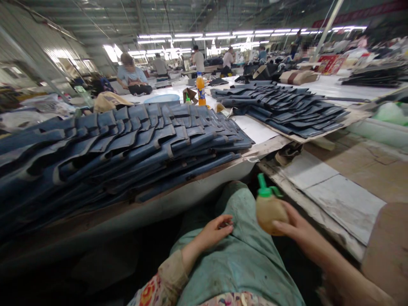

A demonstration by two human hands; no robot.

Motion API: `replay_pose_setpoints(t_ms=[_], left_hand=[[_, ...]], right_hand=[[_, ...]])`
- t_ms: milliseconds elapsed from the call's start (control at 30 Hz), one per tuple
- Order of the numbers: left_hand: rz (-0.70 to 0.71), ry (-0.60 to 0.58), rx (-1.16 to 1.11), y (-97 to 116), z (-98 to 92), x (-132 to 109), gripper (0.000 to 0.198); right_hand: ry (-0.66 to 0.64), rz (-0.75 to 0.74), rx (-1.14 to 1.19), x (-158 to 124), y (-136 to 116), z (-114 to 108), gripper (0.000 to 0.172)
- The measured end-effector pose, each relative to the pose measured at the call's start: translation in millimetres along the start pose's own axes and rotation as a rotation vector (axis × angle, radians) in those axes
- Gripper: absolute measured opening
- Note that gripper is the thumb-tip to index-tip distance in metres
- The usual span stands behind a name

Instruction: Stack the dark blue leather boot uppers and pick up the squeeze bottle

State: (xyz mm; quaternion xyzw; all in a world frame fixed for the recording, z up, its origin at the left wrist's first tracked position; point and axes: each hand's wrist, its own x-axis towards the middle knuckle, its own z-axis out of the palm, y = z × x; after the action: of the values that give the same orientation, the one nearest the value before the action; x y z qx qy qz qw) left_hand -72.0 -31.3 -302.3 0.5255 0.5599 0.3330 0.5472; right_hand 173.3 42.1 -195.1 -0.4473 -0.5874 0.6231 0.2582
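My right hand point(298, 229) holds a small tan squeeze bottle point(268, 210) with a green nozzle cap, upright, over my lap beside the table edge. My left hand point(215, 231) rests on my green-clad thigh point(245, 255) with its fingers curled loosely and nothing in it. In front of me a large fanned stack of dark blue cut fabric pieces point(121, 144) lies on the worktable point(204, 187).
A second stack of dark fabric pieces point(283, 110) lies on cardboard further right. An orange drink bottle point(200, 89) stands behind the stacks. Flat grey boards point(338, 195) lie at right. Several people work at tables in the back.
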Motion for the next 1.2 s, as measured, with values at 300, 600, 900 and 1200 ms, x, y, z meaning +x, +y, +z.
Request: replay_pose_setpoints(t_ms=[300,600,900,1200], left_hand=[[0.019,0.038,-0.409,95.6,-9.3,-33.4,0.083],[0.168,0.112,-0.527,91.2,17.9,-7.3,0.074],[0.165,0.107,0.433,98.9,-1.6,-6.6,0.046],[0.302,0.020,0.587,102.0,-54.2,51.3,0.032]], right_hand=[[-0.292,0.034,0.124,33.9,1.9,60.0,0.066],[-0.034,0.115,0.499,23.1,18.9,78.5,0.078],[0.038,0.202,0.882,31.9,24.2,64.4,0.037],[0.233,0.202,0.994,41.0,7.3,34.9,0.041]])
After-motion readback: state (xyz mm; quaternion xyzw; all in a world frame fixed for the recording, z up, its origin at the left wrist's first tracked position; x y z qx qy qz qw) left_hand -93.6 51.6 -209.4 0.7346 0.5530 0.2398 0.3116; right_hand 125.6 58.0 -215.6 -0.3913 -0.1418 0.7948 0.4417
